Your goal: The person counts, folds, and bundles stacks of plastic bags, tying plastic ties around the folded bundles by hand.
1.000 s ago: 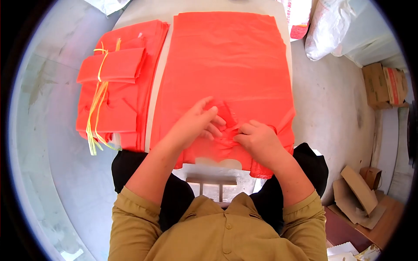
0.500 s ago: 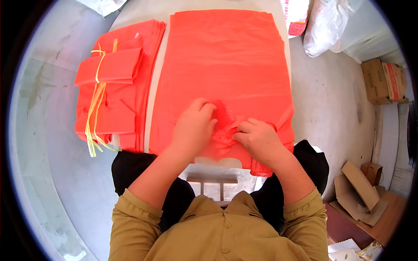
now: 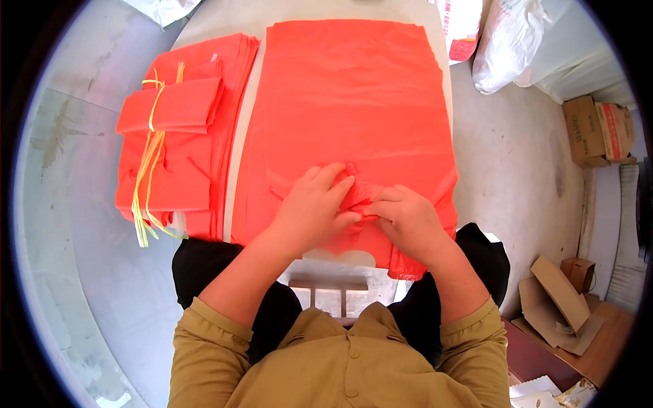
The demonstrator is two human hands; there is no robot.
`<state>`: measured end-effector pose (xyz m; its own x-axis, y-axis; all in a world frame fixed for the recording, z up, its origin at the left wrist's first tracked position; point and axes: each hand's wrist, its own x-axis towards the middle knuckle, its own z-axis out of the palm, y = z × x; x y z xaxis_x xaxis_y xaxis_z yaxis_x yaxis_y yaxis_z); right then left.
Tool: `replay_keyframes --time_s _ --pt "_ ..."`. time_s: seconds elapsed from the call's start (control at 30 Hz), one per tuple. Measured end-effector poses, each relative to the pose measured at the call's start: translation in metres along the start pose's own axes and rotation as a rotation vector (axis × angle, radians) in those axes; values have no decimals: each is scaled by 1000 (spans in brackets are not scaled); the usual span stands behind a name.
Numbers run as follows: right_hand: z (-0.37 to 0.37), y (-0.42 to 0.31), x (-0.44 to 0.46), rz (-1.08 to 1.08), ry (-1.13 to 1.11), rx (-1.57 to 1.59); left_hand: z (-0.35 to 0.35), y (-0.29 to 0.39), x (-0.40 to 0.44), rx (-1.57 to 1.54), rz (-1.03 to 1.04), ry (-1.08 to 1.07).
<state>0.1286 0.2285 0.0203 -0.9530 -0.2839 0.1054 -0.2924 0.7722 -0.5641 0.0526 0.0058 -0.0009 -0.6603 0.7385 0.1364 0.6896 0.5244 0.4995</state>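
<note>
A stack of flat red plastic bags (image 3: pixel 354 102) covers the middle of the table, with a cut-out along its near edge. Near that edge my left hand (image 3: pixel 316 207) has its fingers curled over a crumpled part of the top bag, thumb pointing toward the other hand. My right hand (image 3: pixel 408 221) pinches a gathered bit of the same bag between thumb and fingers. The fingertips of both hands are close together, and the gathered plastic between them is partly hidden. A loose red flap (image 3: pixel 407 266) hangs over the table edge below my right wrist.
At the left lies another pile of red bags (image 3: pixel 235 88), with folded red bundles (image 3: pixel 170 105) and yellow ties (image 3: pixel 151 160) on it. White sacks (image 3: pixel 507 44) stand beyond the table's far right corner. Cardboard boxes (image 3: pixel 597 130) are at the right, and opened cardboard (image 3: pixel 554 302) lies lower down.
My left hand has shifted right and slightly down, its thumb now close to my right fingertips. The right hand stays nearly in place, its fingers straighter on the plastic.
</note>
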Motion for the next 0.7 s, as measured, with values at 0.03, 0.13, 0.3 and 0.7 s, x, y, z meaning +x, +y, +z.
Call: replay_keyframes --time_s 0.03,0.13,0.3,0.7 --pt "-1 0 1 6 7 11 1 -1 0 13 10 -3" --pt "-1 1 2 16 34 50 4 -1 -2 56 31 -30" --pt "3 3 2 17 88 103 -4 10 -1 35 26 -36" --pt "11 -6 9 -3 203 247 13 5 4 89 54 149"
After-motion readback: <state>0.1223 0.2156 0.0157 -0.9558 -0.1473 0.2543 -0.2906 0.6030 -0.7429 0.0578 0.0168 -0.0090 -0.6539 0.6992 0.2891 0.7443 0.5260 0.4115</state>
